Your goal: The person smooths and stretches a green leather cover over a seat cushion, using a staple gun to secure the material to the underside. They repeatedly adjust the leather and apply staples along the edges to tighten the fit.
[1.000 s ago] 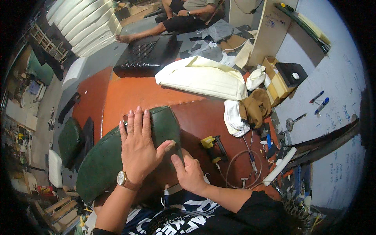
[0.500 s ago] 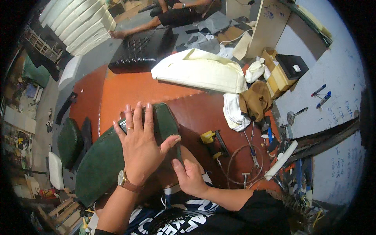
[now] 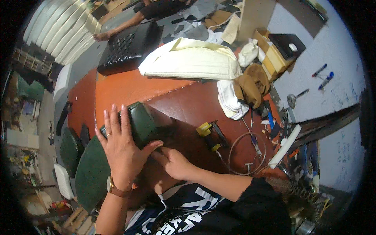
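two colours, orange and brownish red, share the broad work surface (image 3: 129, 88) before me, a seam running between them. at the far left rises a stack of off-white padded blocks (image 3: 64, 31). across the surface lies a folded cream cover (image 3: 192, 62). the green cushion (image 3: 92, 174) is right in front of me, close to my body, reaching from beside my left forearm to just past my fingers. farther off, near the cover's left end, sits a black tufted cushion (image 3: 127, 47). my left hand (image 3: 125, 154) lies open on the green cushion, palm down, fingers a little apart, thumb stretched to the right. my right hand (image 3: 172, 160) is half curled at the cushion's near right side (its fingertips are partly hidden by my left thumb, so i cannot tell whether they grip anything). to the right of both hands, a yellow and black tool (image 3: 211, 135) rests on the brownish red part, and past it lie slim pliers (image 3: 256, 145). smaller still are the round watch (image 3: 109, 184) on my left wrist and the ring (image 3: 109, 134) on a finger of that hand.
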Demonstrator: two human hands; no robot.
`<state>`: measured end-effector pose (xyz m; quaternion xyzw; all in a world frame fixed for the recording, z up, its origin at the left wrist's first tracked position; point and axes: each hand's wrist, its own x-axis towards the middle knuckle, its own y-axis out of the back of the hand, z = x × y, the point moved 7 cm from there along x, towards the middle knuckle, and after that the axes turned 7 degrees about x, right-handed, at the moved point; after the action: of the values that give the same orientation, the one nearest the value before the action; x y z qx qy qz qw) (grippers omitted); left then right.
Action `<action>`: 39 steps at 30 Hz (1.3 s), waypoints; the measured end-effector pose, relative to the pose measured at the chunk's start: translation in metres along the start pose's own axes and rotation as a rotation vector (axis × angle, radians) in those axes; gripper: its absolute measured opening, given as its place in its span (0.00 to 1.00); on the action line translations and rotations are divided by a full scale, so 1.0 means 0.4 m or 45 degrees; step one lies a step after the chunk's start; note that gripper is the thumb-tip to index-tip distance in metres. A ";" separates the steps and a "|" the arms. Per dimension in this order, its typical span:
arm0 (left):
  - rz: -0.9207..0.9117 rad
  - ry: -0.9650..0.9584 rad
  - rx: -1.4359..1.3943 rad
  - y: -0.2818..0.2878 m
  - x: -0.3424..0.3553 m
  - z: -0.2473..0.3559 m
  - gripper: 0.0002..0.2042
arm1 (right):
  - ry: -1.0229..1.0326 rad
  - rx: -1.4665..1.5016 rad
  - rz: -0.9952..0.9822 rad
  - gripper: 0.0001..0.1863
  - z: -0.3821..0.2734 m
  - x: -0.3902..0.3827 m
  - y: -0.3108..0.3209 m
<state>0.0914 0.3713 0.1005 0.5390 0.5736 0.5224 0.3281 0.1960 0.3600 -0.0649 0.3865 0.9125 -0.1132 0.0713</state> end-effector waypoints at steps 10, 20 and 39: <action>0.036 0.027 0.075 -0.019 0.032 -0.011 0.58 | 0.240 0.390 -0.064 0.18 -0.026 0.087 -0.022; -0.036 0.088 0.068 -0.048 0.137 -0.104 0.55 | 0.193 -0.367 0.354 0.20 0.207 0.118 0.196; -0.135 0.103 -0.076 -0.091 0.254 -0.210 0.58 | -0.360 -0.382 0.359 0.29 0.285 0.111 0.470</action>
<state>-0.0182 0.4531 0.1050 0.4762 0.5983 0.5425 0.3477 0.3059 0.4877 -0.2130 0.4754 0.8371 -0.0185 0.2700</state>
